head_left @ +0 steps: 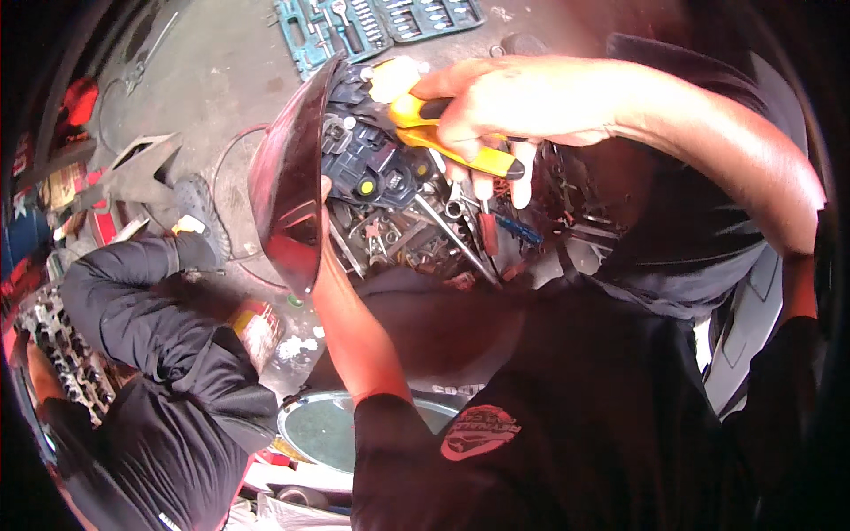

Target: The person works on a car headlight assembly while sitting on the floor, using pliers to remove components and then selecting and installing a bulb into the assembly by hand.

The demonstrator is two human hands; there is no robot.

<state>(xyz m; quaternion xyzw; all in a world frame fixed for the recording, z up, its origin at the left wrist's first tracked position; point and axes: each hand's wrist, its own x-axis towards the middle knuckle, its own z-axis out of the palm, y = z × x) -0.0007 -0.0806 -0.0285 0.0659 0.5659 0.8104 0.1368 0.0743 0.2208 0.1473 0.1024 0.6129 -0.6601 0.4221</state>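
My left hand (326, 208), mostly hidden behind a glossy dark-red lamp housing (283, 203), holds that part upright. The housing's black plastic back (372, 159) has round mounts with yellow centres and faces my right side. My right hand (487, 115) grips a tool with yellow-and-black handles (482, 161) beside the top of the housing; its working end is hard to make out in the glare. Beneath both hands lies a heap of wrenches, screwdrivers and other loose metal tools (456, 212).
An open teal socket case (336, 31) lies on the floor ahead. A co-worker in dark clothes (159, 372) bends at my left beside a metal engine part (62, 341). Scattered panels and boxes lie left. An oval glass piece (323, 425) is below.
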